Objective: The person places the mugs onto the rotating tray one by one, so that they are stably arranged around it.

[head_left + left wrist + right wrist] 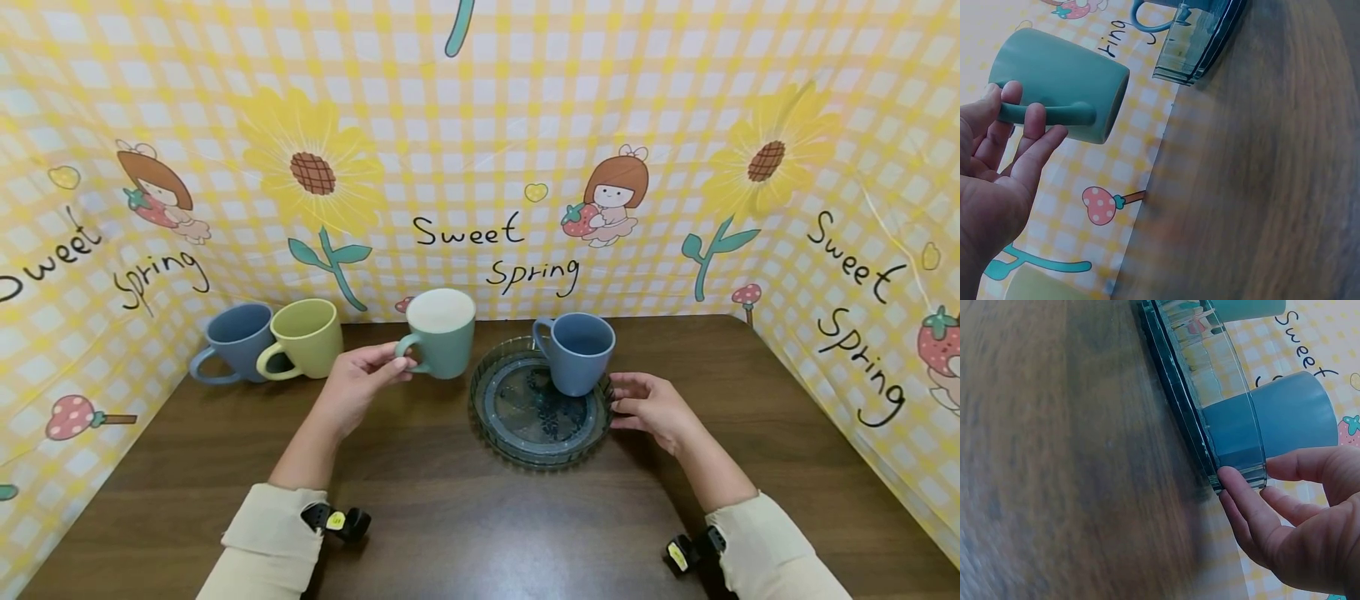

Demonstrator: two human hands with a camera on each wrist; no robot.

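My left hand (pixel 358 379) grips a teal mug (pixel 447 340) by its handle and holds it upright, raised off the table. In the left wrist view, thumb and fingers pinch the mug's handle (pixel 1054 115). A round dark glass tray (pixel 491 433) lies to the mug's right, with a blue mug (pixel 579 358) standing on its far right part. My right hand (pixel 651 408) holds the tray's right edge. One digit touches the upper rim in the right wrist view, while other fingers (pixel 1244 503) lie against the lower edge.
On the far left stand another blue mug (pixel 238 342) and a yellow-green mug (pixel 309 333), side by side. A yellow checked cloth (pixel 487 125) with printed flowers surrounds the brown wooden table (pixel 450 525) at the back and sides.
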